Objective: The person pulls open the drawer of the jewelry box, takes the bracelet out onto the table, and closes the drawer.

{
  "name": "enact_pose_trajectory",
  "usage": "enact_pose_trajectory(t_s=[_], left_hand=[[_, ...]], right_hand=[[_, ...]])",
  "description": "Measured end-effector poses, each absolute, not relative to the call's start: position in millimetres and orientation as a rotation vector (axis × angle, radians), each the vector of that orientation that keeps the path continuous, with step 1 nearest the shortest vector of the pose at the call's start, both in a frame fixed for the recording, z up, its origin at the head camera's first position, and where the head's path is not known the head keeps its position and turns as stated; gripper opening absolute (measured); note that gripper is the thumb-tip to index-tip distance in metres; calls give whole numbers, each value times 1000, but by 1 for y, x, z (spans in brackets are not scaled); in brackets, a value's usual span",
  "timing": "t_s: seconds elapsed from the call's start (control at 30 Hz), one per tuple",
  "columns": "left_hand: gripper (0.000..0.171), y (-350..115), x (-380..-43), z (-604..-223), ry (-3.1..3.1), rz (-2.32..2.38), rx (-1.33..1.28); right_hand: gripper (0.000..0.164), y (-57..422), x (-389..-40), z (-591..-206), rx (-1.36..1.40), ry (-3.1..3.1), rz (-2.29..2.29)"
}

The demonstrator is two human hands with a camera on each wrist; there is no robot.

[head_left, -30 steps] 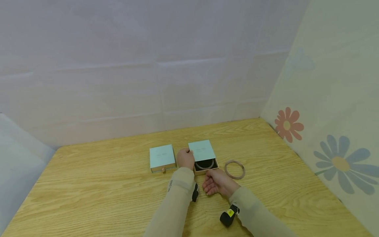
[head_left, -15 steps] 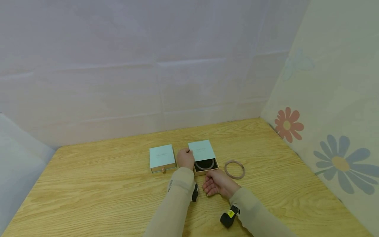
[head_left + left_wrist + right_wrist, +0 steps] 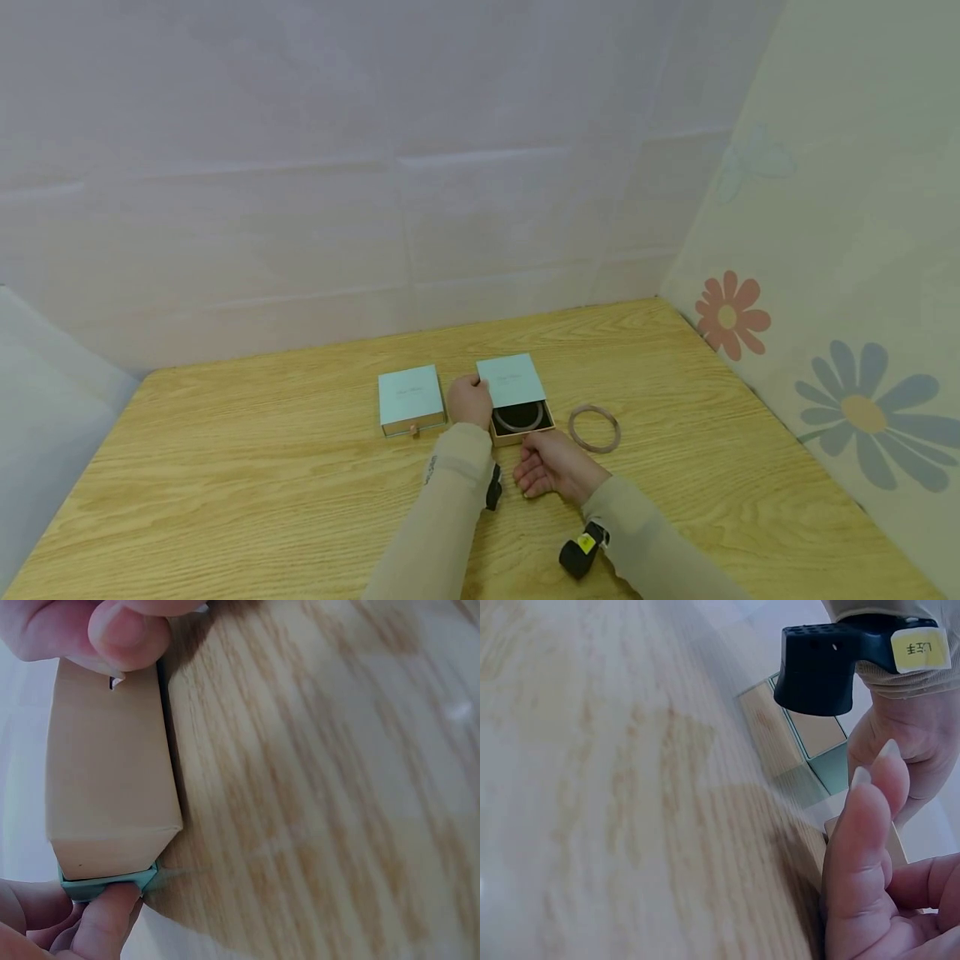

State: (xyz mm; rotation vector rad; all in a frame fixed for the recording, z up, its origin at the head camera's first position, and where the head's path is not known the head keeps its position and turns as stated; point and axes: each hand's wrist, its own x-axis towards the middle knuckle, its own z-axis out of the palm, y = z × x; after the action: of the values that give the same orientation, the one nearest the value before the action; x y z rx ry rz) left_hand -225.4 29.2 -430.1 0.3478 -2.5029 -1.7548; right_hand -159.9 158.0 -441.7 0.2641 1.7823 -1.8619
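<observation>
In the head view, my left hand (image 3: 471, 402) holds the left side of a pale mint sleeve (image 3: 512, 379) of a gift box. Its tan drawer (image 3: 504, 438) sticks partly out toward me. Inside, on a black lining, lies a brownish bangle (image 3: 517, 430), its far part hidden under the sleeve. At the drawer's front, my right hand (image 3: 558, 465) pinches a small pull tab, mostly covered by the fingers. The left wrist view shows the drawer front (image 3: 112, 757) close up, with left fingers (image 3: 105, 919) on the sleeve's edge. A second bangle (image 3: 595, 451) lies to the right.
Left of the left hand stands a second mint box (image 3: 411, 394), pushed shut, its pull tab facing me. Everything rests on a wood-grain table (image 3: 262, 483). A pale wall sheet (image 3: 300, 208) rises behind, and a flower-printed one (image 3: 825, 250) stands at the right.
The drawer stands out very slightly further toward me, and the right hand has shifted minutely with it. My left hand and the sleeve hold their place.
</observation>
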Motion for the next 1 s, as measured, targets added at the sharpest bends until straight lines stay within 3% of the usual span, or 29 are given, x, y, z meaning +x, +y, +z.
enact_pose_trajectory(t_s=[1.0], left_hand=[[24,28,-221,-426,-2502,-1717,343]], right_hand=[[24,159,-154,-442,246,1814,-1839]])
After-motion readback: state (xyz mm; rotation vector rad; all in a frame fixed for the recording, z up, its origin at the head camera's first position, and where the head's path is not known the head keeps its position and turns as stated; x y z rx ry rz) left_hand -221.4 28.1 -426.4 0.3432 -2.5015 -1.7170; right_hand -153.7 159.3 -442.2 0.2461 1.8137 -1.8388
